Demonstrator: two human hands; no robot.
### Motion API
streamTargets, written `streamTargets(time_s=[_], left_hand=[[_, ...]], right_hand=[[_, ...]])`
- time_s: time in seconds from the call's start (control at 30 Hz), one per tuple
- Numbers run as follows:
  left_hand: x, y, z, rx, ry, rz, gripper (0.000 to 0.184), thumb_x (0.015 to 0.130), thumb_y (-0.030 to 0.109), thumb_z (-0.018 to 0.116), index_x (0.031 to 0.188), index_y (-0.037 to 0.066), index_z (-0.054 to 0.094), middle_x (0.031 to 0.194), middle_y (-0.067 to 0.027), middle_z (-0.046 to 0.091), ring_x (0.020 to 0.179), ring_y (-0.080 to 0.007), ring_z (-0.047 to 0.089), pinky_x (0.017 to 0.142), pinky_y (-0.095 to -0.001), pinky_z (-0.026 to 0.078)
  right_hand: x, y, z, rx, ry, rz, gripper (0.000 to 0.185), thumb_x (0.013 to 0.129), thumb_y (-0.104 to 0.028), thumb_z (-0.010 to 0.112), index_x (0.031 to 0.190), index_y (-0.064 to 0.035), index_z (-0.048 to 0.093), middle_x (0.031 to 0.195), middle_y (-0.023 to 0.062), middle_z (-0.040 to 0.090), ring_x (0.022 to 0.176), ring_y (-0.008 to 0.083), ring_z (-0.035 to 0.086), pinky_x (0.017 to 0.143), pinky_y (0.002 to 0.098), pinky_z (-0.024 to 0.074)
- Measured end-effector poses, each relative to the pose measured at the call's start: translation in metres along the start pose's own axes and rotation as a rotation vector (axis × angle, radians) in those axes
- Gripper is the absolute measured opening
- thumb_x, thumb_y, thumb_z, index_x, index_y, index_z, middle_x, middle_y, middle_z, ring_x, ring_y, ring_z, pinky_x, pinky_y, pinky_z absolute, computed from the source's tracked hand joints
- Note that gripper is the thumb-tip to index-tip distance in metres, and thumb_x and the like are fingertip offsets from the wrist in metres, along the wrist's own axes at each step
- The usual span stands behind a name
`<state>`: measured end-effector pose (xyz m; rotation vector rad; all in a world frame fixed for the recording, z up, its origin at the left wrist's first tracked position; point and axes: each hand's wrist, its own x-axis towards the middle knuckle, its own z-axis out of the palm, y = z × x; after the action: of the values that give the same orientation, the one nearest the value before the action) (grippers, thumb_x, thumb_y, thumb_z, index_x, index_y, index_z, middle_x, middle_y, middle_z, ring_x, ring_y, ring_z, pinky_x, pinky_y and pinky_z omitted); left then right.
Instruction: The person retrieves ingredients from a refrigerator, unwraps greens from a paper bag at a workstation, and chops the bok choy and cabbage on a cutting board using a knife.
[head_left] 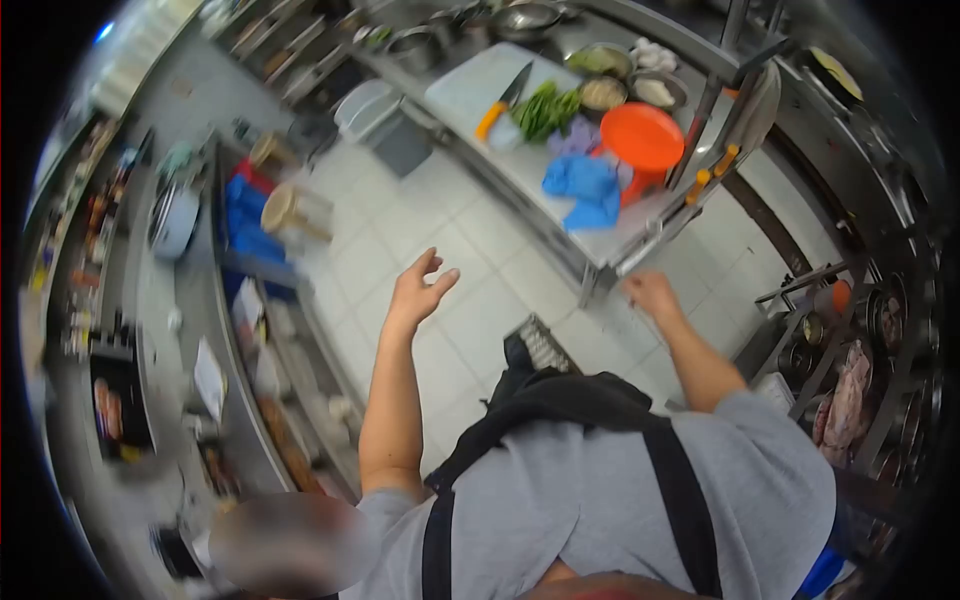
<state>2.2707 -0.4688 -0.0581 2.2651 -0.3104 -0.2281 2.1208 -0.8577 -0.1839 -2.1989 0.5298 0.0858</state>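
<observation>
My left hand (420, 292) is held out over the tiled floor, with thumb and fingers apart and nothing in it. My right hand (652, 293) is near the corner of the steel table (545, 205); its fingers look loosely curled but are too blurred to make out clearly. Neither hand touches anything that I can see. On the table nearest my hands lie blue gloves (585, 188) beside an orange-red round container (642, 137). Further back, a knife with an orange handle (491, 120) rests on a white cutting board (462, 88), beside leafy greens (546, 112).
Bowls of food (603, 94) stand at the table's back. A grey bin (402, 145) is by its left end. Along the left runs a long counter (190, 300) with shelves. Pans and trays (800, 355) fill a rack on the right. A blurred round shape (290, 545) is at lower left.
</observation>
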Motion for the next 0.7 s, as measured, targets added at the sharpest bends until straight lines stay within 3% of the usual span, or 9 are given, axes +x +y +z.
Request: streamTargets(time_s=[0.13,0.2,0.3,0.37,0.4,0.43,0.5,0.53,0.7], left_hand=[[0.222,0.039,0.052,0.231,-0.15,0.376,0.077,0.076,0.049,0.072,0.126,-0.007,0.058,0.115,-0.0279,0.065,0.11,-0.0384,0.063,0.095,-0.0414,0.049],[0.304,0.082,0.094,0.342,-0.19,0.403,0.073,0.076,0.049,0.072,0.121,-0.007,0.061,0.111,-0.0291,0.066,0.105,-0.039,0.065,0.094,-0.0403,0.05],[0.405,0.127,0.16,0.48,-0.429,0.234,0.085,0.073,0.055,0.073,0.136,0.002,0.053,0.124,-0.0252,0.062,0.118,-0.0347,0.06,0.098,-0.0443,0.048],[0.439,0.14,0.21,0.586,-0.233,0.05,0.104,0.073,0.052,0.074,0.15,0.0,0.027,0.14,-0.0274,0.047,0.132,-0.0382,0.045,0.098,-0.0508,0.046],[0.449,0.143,0.227,0.588,-0.334,-0.035,0.117,0.072,0.048,0.077,0.155,0.004,0.007,0.146,-0.0242,0.038,0.139,-0.0388,0.033,0.099,-0.0546,0.043],[0.458,0.143,0.239,0.59,-0.348,-0.024,0.117,0.072,0.048,0.077,0.155,0.004,0.007,0.146,-0.0242,0.038,0.139,-0.0388,0.033,0.099,-0.0546,0.043],[0.468,0.122,0.258,0.675,-0.25,0.178,0.11,0.074,0.04,0.077,0.154,0.003,0.011,0.139,-0.0234,0.045,0.134,-0.039,0.039,0.094,-0.0531,0.047],[0.477,0.104,0.268,0.577,-0.17,0.282,0.107,0.073,0.033,0.077,0.152,0.002,0.013,0.123,-0.0254,0.056,0.122,-0.0396,0.052,0.089,-0.0506,0.051],[0.538,0.1,0.209,0.315,-0.329,0.322,0.101,0.071,0.024,0.076,0.151,0.002,0.019,0.101,-0.0252,0.065,0.1,-0.0449,0.063,0.086,-0.0481,0.052]], right_hand=[[-0.023,0.034,0.057,0.036,0.008,0.212,0.026,0.086,-0.023,0.066,0.078,0.0009,0.07,0.061,0.0126,0.066,0.054,0.0204,0.068,0.055,0.0341,0.052],[-0.046,0.034,0.075,0.104,0.039,0.286,0.028,0.086,-0.024,0.068,0.078,0.0029,0.069,0.061,0.0152,0.065,0.056,0.021,0.069,0.053,0.0341,0.0514],[-0.071,0.013,0.084,0.173,0.171,0.431,0.028,0.087,-0.023,0.068,0.077,0.0039,0.068,0.06,0.0129,0.065,0.055,0.0206,0.068,0.052,0.0334,0.0502],[-0.069,-0.009,0.084,0.367,0.308,0.722,0.031,0.086,-0.027,0.066,0.078,0.0023,0.07,0.06,0.0108,0.066,0.055,0.018,0.066,0.057,0.0345,0.0524],[-0.069,-0.017,0.087,0.375,0.307,0.758,0.031,0.086,-0.027,0.066,0.078,0.0023,0.07,0.06,0.0108,0.066,0.055,0.018,0.066,0.057,0.0345,0.0524],[-0.055,-0.02,0.085,0.352,0.344,0.749,0.03,0.087,-0.026,0.067,0.079,0.0023,0.07,0.061,0.0093,0.065,0.054,0.016,0.064,0.056,0.0334,0.0506],[-0.027,-0.046,0.085,0.355,0.383,0.774,0.029,0.088,-0.025,0.067,0.08,0.0024,0.07,0.061,0.0077,0.065,0.054,0.014,0.061,0.055,0.0322,0.0488],[-0.007,-0.068,0.071,0.36,0.41,0.707,0.028,0.088,-0.025,0.067,0.081,0.0022,0.07,0.061,0.0077,0.065,0.053,0.0136,0.059,0.054,0.0317,0.047],[0.106,-0.15,0.029,0.486,0.502,0.475,0.026,0.089,-0.023,0.068,0.082,0.0015,0.069,0.06,0.0086,0.063,0.054,0.0139,0.057,0.054,0.032,0.0443]])
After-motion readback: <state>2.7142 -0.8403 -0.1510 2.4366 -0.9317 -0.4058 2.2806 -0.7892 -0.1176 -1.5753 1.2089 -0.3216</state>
